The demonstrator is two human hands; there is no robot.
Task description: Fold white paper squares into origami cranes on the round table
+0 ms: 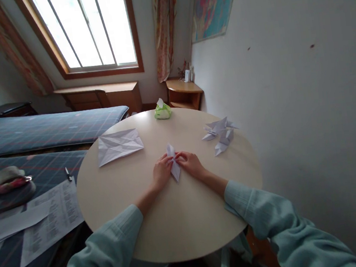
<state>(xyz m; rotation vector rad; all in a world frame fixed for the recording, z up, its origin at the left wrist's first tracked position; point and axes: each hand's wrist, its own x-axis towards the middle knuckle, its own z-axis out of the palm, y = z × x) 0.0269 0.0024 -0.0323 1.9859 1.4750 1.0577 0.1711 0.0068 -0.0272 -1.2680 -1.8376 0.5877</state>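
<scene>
A narrow, diamond-shaped piece of folded white paper lies at the middle of the round table, one point towards me and the other away. My left hand grips its left edge, fingers closed at the paper's middle. From the other side my right hand pinches the right edge at about the same height. The fingertips of both hands nearly meet over the paper and cover part of its middle. Several folded paper figures rest together to the right. Off to the left is a creased, opened-out paper sheet.
The round cream table stands close to the white wall on the right. A green tissue pack sits at its far edge. On the bed at left are printed sheets, a pen and a bag-like item.
</scene>
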